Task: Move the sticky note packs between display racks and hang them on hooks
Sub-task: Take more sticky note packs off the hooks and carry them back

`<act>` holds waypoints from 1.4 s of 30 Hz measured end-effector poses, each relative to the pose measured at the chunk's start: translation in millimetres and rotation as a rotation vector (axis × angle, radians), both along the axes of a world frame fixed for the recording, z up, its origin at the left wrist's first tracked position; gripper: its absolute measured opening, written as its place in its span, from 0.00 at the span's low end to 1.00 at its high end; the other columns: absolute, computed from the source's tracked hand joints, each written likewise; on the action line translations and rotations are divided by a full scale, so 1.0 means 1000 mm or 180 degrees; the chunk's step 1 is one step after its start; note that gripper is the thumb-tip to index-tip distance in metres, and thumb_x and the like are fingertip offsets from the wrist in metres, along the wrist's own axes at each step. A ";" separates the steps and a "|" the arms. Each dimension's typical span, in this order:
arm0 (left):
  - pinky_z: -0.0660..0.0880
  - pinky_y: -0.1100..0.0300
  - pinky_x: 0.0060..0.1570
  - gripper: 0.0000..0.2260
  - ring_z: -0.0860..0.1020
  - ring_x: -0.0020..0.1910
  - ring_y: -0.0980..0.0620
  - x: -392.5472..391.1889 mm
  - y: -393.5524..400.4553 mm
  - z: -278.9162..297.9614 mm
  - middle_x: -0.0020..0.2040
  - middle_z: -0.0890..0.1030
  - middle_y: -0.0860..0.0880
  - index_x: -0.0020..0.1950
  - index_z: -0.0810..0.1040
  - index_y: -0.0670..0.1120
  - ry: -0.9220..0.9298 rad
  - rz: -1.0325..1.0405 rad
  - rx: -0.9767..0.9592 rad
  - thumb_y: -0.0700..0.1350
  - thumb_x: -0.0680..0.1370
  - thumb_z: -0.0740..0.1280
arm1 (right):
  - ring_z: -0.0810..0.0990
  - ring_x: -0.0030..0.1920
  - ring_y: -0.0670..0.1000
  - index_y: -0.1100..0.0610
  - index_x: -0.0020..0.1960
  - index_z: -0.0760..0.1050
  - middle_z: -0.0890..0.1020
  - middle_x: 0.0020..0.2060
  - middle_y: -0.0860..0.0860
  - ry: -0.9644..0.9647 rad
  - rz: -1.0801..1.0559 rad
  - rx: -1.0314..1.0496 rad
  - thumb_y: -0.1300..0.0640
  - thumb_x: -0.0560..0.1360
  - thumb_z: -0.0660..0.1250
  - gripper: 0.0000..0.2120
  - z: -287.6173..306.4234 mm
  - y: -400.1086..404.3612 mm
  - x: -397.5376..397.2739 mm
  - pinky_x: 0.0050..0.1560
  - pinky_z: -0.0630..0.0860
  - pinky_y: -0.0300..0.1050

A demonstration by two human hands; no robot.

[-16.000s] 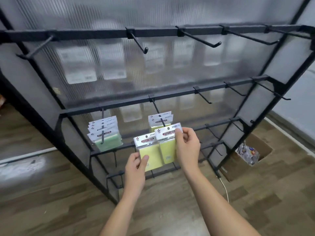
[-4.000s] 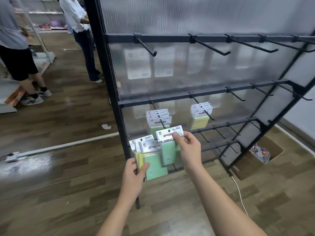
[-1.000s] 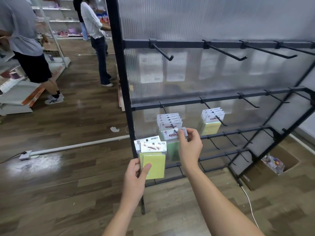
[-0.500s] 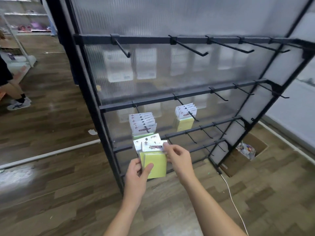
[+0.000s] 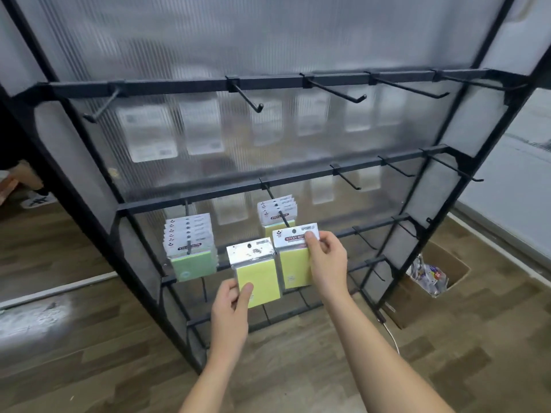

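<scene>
Hanging step, mid-way, judging by two hooks already loaded and two packs not yet hung.

Far left on the rack (image 5: 140, 204): green packs (image 5: 190, 248) stacked on the left hook (image 5: 187, 242), several deep, front one reading "STICKY NOTE". Looks full enough; no need to touch.

Left hand (image 5: 231, 311): gripping a yellow pack (image 5: 256, 272) by its bottom left corner, thumb (image 5: 246, 293) pressed flat on the front, other fingers hidden behind. Held upright, silver header on top, hang hole visible near the top edge. Parked near and low, just left of the other pack, in front of the lower bars. Whether one pack or more behind it: cannot tell.

Right hand (image 5: 326, 263): pinching a second yellow pack (image 5: 293, 254) at the right end of its header, thumb on the front over the printed label, fingers (image 5: 328, 248) curled round the edge behind. Pack upright, raised just below and in front of the yellow stack (image 5: 277, 213) hanging on the middle hook (image 5: 284, 223). Hole in the header close to the hook tip but not yet threaded, as far as can be seen.

Next, probably: lift right pack slightly, line hole up with the hook tip, push back along the prong to join the stack, let go. Needs header kept square to the prong; pinch sits off to the side, so hole stays clear. Then same again with the left pack.

Further right: more bare hooks on every bar; cardboard box (image 5: 429, 281) on the floor beyond the rack.
</scene>
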State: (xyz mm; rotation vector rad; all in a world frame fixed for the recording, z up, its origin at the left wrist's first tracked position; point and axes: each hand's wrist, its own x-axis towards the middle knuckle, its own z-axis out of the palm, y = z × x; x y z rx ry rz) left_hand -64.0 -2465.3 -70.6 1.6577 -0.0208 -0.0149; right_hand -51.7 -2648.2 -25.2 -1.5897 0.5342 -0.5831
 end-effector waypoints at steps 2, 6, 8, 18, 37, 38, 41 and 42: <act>0.70 0.77 0.41 0.06 0.78 0.40 0.63 -0.001 -0.008 0.001 0.42 0.82 0.51 0.54 0.75 0.43 0.0008 0.0146 -0.0012 0.44 0.80 0.66 | 0.71 0.32 0.47 0.62 0.44 0.75 0.76 0.32 0.51 0.0020 0.0164 -0.0007 0.52 0.79 0.67 0.13 -0.001 -0.006 0.009 0.33 0.67 0.40; 0.70 0.76 0.40 0.02 0.78 0.39 0.65 -0.006 -0.020 0.005 0.38 0.82 0.52 0.49 0.75 0.46 -0.0028 0.0361 -0.0040 0.42 0.80 0.66 | 0.71 0.34 0.49 0.62 0.45 0.75 0.77 0.33 0.55 0.0029 0.0372 -0.0021 0.50 0.79 0.67 0.14 -0.005 -0.014 0.019 0.36 0.68 0.45; 0.70 0.74 0.41 0.02 0.76 0.39 0.58 -0.008 -0.023 0.003 0.37 0.79 0.48 0.48 0.74 0.46 -0.0067 0.0431 -0.0022 0.43 0.80 0.66 | 0.71 0.33 0.48 0.60 0.43 0.76 0.78 0.32 0.58 0.0027 0.0406 -0.0035 0.49 0.78 0.68 0.13 -0.008 -0.017 0.023 0.36 0.68 0.45; 0.69 0.68 0.43 0.05 0.73 0.42 0.55 -0.009 -0.032 -0.003 0.38 0.75 0.44 0.49 0.74 0.45 -0.0096 0.0525 -0.0028 0.46 0.80 0.66 | 0.69 0.33 0.46 0.55 0.39 0.74 0.75 0.31 0.55 -0.0237 0.0513 -0.0250 0.51 0.78 0.68 0.12 -0.013 -0.026 0.029 0.36 0.65 0.45; 0.69 0.73 0.40 0.01 0.75 0.34 0.65 -0.014 -0.052 0.004 0.32 0.80 0.60 0.49 0.74 0.44 -0.0207 0.0270 0.0088 0.39 0.80 0.65 | 0.82 0.49 0.47 0.52 0.52 0.79 0.84 0.46 0.48 0.0160 0.0841 0.0314 0.48 0.78 0.69 0.09 -0.038 -0.016 0.019 0.53 0.78 0.43; 0.69 0.73 0.39 0.02 0.76 0.35 0.64 -0.015 -0.056 0.004 0.33 0.81 0.59 0.49 0.75 0.44 -0.0180 0.0221 0.0103 0.38 0.80 0.65 | 0.83 0.45 0.47 0.54 0.49 0.81 0.85 0.43 0.50 0.0165 0.1000 0.0351 0.47 0.78 0.69 0.10 -0.039 -0.013 0.012 0.49 0.78 0.42; 0.71 0.70 0.41 0.02 0.78 0.38 0.60 -0.017 -0.065 -0.002 0.38 0.84 0.56 0.48 0.75 0.44 -0.0050 0.0018 0.0150 0.38 0.80 0.65 | 0.79 0.36 0.47 0.61 0.42 0.79 0.84 0.37 0.58 0.0087 0.0964 0.0458 0.52 0.79 0.68 0.13 -0.036 -0.013 0.004 0.40 0.74 0.43; 0.72 0.68 0.43 0.02 0.79 0.40 0.57 -0.018 -0.067 -0.004 0.40 0.85 0.55 0.48 0.75 0.45 -0.0026 -0.0065 0.0209 0.39 0.80 0.65 | 0.78 0.36 0.48 0.62 0.41 0.79 0.83 0.37 0.60 0.0048 0.0895 0.0488 0.53 0.80 0.68 0.13 -0.034 -0.015 0.004 0.40 0.73 0.45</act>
